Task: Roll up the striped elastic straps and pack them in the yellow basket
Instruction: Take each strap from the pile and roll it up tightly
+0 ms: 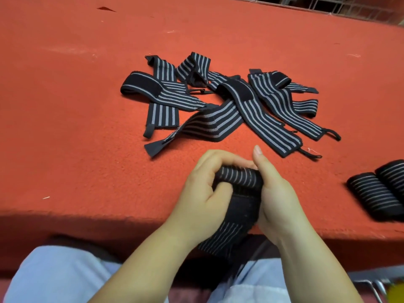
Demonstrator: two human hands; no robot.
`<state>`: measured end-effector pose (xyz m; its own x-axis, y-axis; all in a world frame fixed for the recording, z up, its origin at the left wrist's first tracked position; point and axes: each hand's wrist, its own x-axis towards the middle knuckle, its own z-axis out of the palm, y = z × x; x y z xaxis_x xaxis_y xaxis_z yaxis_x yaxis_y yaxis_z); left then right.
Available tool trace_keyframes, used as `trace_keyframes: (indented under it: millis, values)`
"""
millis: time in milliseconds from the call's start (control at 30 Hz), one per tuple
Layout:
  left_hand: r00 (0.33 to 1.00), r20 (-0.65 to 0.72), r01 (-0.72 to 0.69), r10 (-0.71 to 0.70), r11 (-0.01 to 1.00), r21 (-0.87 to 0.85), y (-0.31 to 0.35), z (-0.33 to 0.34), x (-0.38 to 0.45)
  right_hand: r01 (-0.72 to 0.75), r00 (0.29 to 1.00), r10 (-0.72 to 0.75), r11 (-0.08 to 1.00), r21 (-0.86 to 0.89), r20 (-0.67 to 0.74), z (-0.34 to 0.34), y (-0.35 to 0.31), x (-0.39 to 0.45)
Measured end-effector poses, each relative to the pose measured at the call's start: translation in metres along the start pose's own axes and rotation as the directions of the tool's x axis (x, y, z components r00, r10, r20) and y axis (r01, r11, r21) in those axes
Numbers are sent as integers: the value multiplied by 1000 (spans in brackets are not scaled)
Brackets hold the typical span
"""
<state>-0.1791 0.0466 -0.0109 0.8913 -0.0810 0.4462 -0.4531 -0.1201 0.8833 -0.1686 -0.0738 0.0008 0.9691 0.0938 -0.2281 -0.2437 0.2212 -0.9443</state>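
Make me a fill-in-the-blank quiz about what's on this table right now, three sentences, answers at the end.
1. Both hands, left hand and right hand, hold one strap that is partly ____.
2. The loose straps lie in a pile on a ____ cloth.
3. Two finished rolls lie at the table's ____ edge.

Missing words: rolled; red; right

red felt table top point(76, 106), pale blue trousers point(59, 278)

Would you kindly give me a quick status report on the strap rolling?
Left hand and right hand both gripping a half-rolled striped strap. Loose straps piled beyond; two finished rolls at right. Nothing in the way.
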Motion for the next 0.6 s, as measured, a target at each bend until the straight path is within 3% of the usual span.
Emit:
trace_keyframes:
  millis: [100, 233, 367, 433, 500, 600]
  values:
    - [994, 71, 92, -81, 980, -177, 13, 0, 0, 129, 986, -148, 972, -198, -80, 3, -5, -7]
    - [998, 48, 48, -43, 992, -118, 28, -1, 3, 342, 917, -394, 859, -381, -64, 6, -16, -16]
    - [943, 83, 330, -321, 933, -144, 29, -8, 5, 551, 783, -619, 649, -524, 58, 3, -17, -16]
    - [932, 144, 353, -333, 925, -139, 28, -14, 2, 566, 759, -649, 621, -542, 49, 1, -15, -16]
    - [965, 181, 190, -192, 981, 31, 29, -19, -2, 504, 802, -596, 716, -484, -47, 1, -15, -16]
    - [979, 204, -90, 28, 949, 303, 27, -19, -6, 133, 978, -166, 963, -235, -125, -1, -11, -13]
